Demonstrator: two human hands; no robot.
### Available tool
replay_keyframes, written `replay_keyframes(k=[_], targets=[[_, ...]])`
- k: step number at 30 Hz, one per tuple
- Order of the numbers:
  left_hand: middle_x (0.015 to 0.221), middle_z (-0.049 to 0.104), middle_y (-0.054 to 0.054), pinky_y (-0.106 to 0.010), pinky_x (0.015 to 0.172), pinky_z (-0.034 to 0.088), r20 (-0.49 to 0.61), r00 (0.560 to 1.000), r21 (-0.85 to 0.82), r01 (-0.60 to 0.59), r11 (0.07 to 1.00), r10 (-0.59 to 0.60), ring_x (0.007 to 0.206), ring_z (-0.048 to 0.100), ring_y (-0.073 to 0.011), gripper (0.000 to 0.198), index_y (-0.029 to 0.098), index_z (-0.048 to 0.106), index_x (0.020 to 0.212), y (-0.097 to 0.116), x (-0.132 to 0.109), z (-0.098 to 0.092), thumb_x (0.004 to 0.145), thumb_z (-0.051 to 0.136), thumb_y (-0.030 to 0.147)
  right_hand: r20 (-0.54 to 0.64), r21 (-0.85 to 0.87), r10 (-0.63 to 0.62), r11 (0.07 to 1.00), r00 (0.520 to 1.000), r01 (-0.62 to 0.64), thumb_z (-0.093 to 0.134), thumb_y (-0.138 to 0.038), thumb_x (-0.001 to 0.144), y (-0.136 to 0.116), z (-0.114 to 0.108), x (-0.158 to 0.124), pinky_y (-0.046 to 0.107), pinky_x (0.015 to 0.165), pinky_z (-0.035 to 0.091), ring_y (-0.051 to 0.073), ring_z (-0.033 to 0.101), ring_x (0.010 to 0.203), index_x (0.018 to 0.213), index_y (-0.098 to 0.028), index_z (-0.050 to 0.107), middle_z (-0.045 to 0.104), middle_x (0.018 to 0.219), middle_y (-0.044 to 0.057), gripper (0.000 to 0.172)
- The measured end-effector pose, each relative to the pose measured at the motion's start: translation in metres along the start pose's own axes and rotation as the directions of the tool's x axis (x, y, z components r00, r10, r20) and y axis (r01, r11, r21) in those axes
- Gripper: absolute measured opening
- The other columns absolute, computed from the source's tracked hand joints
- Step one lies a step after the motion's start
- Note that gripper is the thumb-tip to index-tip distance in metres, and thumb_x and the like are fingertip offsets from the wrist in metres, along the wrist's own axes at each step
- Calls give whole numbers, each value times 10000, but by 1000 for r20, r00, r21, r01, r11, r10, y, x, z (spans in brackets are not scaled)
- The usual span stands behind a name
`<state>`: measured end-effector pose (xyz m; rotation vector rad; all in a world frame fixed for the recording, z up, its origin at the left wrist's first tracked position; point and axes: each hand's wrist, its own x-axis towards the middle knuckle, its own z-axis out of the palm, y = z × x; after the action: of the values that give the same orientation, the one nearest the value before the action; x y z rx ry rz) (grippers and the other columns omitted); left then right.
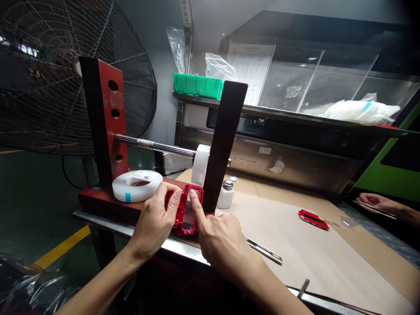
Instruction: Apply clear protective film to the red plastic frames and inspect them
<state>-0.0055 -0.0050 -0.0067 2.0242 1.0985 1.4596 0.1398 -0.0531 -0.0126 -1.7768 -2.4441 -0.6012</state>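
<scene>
My left hand point(154, 221) is closed on the edge of a small red plastic case point(179, 218) with a clear window, pinched between thumb and fingers. My right hand point(221, 232) lays its outstretched index finger on the window; its other fingers curl at the case's right side, and its thumb is hidden. Right behind the case, a strip hangs from a white tape roll point(199, 164) on a metal rod point(157, 145). The rod spans a dark red stand point(113, 118). On the stand's base, left of my hands, lies a wide roll of clear film point(121, 188).
A white pump bottle point(225, 195) stands behind my right hand. A box cutter point(264, 250) and another red plastic part point(313, 219) lie on the brown paper point(282, 236). A large fan point(138, 78) is at left, a green bin point(197, 85) on the shelf. Another person's hand point(377, 202) appears at right.
</scene>
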Motion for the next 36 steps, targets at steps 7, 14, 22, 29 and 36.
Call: replay_keyframes(k=[7, 14, 22, 29, 36], targets=[[663, 562, -4, -210, 479, 422, -72, 997, 40, 0, 999, 3, 531, 508, -117, 295, 171, 505, 828, 1, 1, 2, 901, 448, 450, -31, 88, 44, 995, 999, -41, 415, -99, 765, -4, 7, -1, 319, 433, 301, 199, 574, 514, 1467, -24, -81, 647, 705, 29, 862], [691, 575, -11, -222, 483, 444, -44, 996, 6, 73, 997, -73, 562, 531, -137, 327, 182, 501, 864, 1, -3, 0, 886, 443, 503, 64, 101, 77, 991, 995, -83, 415, -96, 759, -9, 1, 0, 329, 459, 358, 225, 591, 540, 1469, 5, -34, 654, 705, 68, 847], [826, 613, -20, -281, 620, 487, 73, 974, -98, 220, 970, -214, 714, 593, -180, 403, 215, 474, 997, -2, 3, -3, 861, 425, 591, 22, 226, 35, 973, 999, -40, 384, -151, 844, 4, 0, -9, 330, 523, 360, 220, 610, 607, 1496, -106, -48, 672, 825, 57, 784], [862, 600, -11, -285, 683, 430, 61, 981, 15, 183, 983, -183, 771, 550, -172, 375, 210, 514, 974, -2, 6, -7, 892, 369, 546, 246, 163, 278, 933, 929, -322, 350, -257, 942, 54, 27, -40, 341, 647, 378, 239, 617, 870, 1263, -209, 509, 569, 1160, 67, 361], [886, 617, -2, -328, 749, 413, 78, 965, 84, 244, 966, -251, 817, 566, -199, 558, 219, 536, 930, 2, 8, -1, 727, 490, 737, 404, 144, 325, 901, 855, -410, 463, -223, 863, 88, 54, -62, 318, 600, 287, 239, 614, 796, 872, -150, 661, 621, 958, 94, 211]])
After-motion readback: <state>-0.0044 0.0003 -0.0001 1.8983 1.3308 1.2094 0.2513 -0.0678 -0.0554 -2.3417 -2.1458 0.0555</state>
